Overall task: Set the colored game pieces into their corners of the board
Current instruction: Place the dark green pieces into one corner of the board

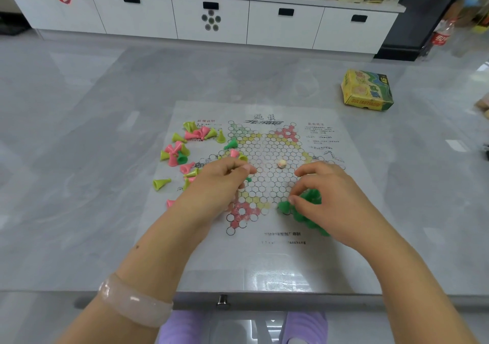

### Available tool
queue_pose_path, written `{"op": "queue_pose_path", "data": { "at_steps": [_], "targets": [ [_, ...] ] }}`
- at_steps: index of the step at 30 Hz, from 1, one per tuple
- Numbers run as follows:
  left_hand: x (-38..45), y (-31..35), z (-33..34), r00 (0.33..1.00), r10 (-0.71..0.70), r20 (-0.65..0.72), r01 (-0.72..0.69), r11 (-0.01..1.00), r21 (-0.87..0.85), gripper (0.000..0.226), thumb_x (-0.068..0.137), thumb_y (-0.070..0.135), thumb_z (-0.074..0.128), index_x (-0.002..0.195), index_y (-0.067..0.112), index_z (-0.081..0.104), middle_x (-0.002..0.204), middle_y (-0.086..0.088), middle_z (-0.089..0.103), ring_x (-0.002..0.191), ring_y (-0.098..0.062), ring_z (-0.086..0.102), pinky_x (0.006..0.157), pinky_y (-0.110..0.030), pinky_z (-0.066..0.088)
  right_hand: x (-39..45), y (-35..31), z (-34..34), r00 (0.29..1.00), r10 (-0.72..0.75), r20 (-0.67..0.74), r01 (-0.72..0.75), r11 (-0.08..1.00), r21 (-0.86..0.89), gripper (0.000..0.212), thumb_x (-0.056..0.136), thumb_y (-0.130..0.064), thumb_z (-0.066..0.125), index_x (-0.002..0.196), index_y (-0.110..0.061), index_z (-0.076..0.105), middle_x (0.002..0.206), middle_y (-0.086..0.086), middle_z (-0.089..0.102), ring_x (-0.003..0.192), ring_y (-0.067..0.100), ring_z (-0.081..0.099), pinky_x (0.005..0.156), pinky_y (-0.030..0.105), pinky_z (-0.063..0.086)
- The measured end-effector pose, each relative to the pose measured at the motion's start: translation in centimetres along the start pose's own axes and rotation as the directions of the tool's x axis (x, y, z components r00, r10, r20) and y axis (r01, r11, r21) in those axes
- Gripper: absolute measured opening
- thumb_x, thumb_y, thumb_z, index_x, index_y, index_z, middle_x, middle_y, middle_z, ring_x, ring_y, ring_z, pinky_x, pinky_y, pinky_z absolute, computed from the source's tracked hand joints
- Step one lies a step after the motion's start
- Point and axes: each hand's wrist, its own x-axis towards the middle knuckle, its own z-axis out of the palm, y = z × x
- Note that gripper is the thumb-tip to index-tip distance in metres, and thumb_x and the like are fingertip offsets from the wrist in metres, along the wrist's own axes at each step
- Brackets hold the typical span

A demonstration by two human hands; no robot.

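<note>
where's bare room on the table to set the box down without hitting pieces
Bare table lies left of the loose pieces, and more to the right of the board, below the box. The board's left edge is crowded; green pieces sit under the right hand.

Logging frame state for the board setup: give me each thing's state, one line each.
Board: flat on table, corners mostly unfilled.
Dark green pieces: clustered upright at near-right corner, under right hand.
Loose pieces: pink, yellow-green, mostly tipped over, left of board.
Die: resting mid-board.
Box: closed, far right.
Left hand: fingers pinching a green piece.
</note>
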Motion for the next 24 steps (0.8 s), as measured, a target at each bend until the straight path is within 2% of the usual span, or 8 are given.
{"op": "queue_pose_path", "data": {
  "at_steps": [7,14,20,24],
  "targets": [
    [-0.18,0.29,-0.02,1.000,-0.015,0.006,0.015,1.000,-0.024,0.027,0.094,0.013,0.041,0.095,0.027,0.063,0.081,0.004,0.055,0.049,-0.007,0.036,0.039,-0.011,0.032,-0.02,-0.03,0.05,1.000,0.009,-0.005,-0.009,0.998,-0.058,0.010,0.083,-0.030,0.062,0.084,-0.021,0.067,0.118,-0.007,0.051,0.119,0.014,0.037,0.102,0.033,0.030],
    [-0.13,0.22,-0.06,1.000,0.010,0.020,-0.011,1.000,0.025,0.029,0.094,0.012,0.042,0.097,0.032,0.063,0.089,0.004,0.060,0.051,-0.009,0.033,0.047,-0.016,0.030,-0.05,-0.06,0.09,1.000,0.015,0.012,-0.014,0.997,-0.072,0.012,0.083,-0.031,0.061,0.087,-0.021,0.067,0.119,-0.008,0.050,0.117,0.013,0.036,0.096,0.027,0.028],
    [-0.17,0.18,-0.13,1.000,0.009,0.027,-0.010,1.000,0.010,0.028,0.094,0.012,0.042,0.097,0.031,0.063,0.088,0.004,0.060,0.050,-0.008,0.032,0.039,-0.011,0.030,-0.09,-0.08,0.01,0.999,0.011,0.034,-0.009,0.997,-0.078,0.012,0.084,-0.032,0.060,0.088,-0.022,0.067,0.120,-0.008,0.050,0.116,0.013,0.037,0.096,0.026,0.028],
    [-0.17,0.18,-0.14,1.000,0.009,0.026,-0.010,1.000,0.018,0.029,0.094,0.013,0.041,0.095,0.033,0.062,0.089,0.004,0.061,0.051,-0.009,0.032,0.040,-0.011,0.030,-0.12,-0.02,-0.02,0.999,0.006,0.043,-0.003,0.996,-0.084,0.012,0.084,-0.032,0.060,0.088,-0.023,0.067,0.121,-0.009,0.050,0.116,0.012,0.037,0.096,0.026,0.028]
  ]
}}
